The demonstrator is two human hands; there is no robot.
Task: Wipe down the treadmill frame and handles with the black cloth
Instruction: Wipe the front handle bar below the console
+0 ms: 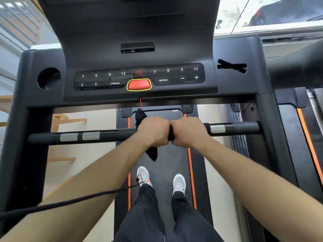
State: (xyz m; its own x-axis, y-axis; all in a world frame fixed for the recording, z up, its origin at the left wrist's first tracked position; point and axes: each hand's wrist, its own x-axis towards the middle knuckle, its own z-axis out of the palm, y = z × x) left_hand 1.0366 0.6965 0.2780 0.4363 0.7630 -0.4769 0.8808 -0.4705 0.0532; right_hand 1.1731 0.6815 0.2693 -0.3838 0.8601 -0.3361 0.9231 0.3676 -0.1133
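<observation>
A black treadmill fills the view, with its console [139, 79] above and a horizontal handlebar [97, 136] crossing the middle. My left hand [153, 131] grips the bar's centre with the black cloth [152, 153] wrapped under it. One cloth corner sticks up behind the hand and another hangs below. My right hand [187, 131] is closed around the bar right beside the left hand, touching it. Silver pulse sensors [217, 128] show on the bar on both sides of my hands.
The running belt [167, 158] with orange side stripes lies below, and my two pale shoes [179, 183] stand on it. A red safety cord [140, 104] hangs from the console. A black cable [70, 202] crosses my left forearm. Wooden furniture stands at left, another treadmill at right.
</observation>
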